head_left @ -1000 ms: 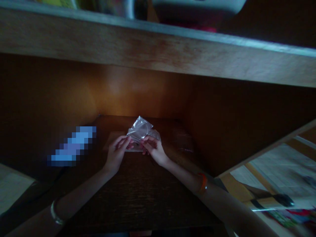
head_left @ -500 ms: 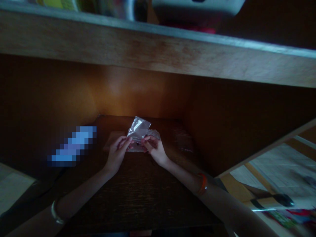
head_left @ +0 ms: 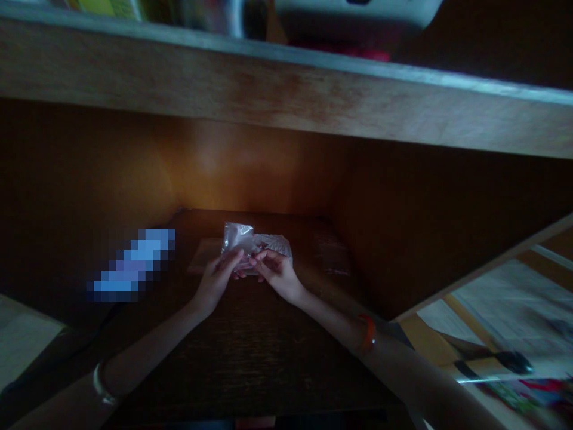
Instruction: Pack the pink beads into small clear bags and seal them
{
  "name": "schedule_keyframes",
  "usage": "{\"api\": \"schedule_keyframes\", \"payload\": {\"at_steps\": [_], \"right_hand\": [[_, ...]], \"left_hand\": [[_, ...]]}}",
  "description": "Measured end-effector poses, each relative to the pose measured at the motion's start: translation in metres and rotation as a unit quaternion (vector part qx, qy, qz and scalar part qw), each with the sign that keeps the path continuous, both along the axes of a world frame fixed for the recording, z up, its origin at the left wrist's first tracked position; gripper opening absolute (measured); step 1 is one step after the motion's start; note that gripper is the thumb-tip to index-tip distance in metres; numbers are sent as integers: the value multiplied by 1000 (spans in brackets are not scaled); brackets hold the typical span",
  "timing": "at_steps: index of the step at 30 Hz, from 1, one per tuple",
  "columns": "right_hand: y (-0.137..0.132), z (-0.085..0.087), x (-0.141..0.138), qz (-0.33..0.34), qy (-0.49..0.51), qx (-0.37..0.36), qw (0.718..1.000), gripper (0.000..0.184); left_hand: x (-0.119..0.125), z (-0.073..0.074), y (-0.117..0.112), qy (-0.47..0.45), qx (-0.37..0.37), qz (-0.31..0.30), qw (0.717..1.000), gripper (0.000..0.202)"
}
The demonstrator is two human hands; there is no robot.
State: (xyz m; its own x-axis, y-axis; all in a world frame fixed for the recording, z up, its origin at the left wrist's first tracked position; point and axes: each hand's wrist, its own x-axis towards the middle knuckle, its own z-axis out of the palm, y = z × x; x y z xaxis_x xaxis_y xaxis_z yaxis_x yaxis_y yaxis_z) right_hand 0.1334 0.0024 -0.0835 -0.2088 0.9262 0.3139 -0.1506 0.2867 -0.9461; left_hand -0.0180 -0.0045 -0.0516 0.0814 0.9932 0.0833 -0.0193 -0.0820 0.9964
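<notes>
A small clear plastic bag [head_left: 239, 237] stands up between my two hands on a dark wooden desk [head_left: 250, 352]. My left hand [head_left: 218, 279] pinches its lower left edge, fingers closed on the plastic. My right hand [head_left: 276, 273] pinches the bag's lower right side, where more crumpled clear plastic [head_left: 275, 243] lies just behind the fingers. A silver bangle circles my left wrist and an orange band my right wrist. What is inside the bag is too dim to make out.
A thick wooden shelf [head_left: 286, 101] overhangs the desk. A blurred blue patch [head_left: 132, 264] sits left of my hands. More flat clear packets [head_left: 331, 254] lie at the right. Papers and a dark pen [head_left: 505, 361] rest on a lighter surface at the lower right.
The bag's raised top has folded down and shifted left, now lower and smaller between my fingers. My left hand has moved slightly up toward it; my right hand stayed in place.
</notes>
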Motion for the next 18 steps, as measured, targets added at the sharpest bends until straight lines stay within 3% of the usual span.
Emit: {"api": "schedule_keyframes", "payload": {"at_steps": [8, 13, 18], "right_hand": [[2, 0, 0, 8, -4, -9, 1000, 19], [2, 1, -1, 11, 2, -11, 1000, 19], [2, 1, -1, 1, -16, -12, 1000, 21]], "left_hand": [[0, -3, -1, -1, 22, 11, 1000, 25], [1, -8, 1, -84, -29, -13, 996, 28], [1, -3, 3, -142, -56, -8, 988, 28]]}}
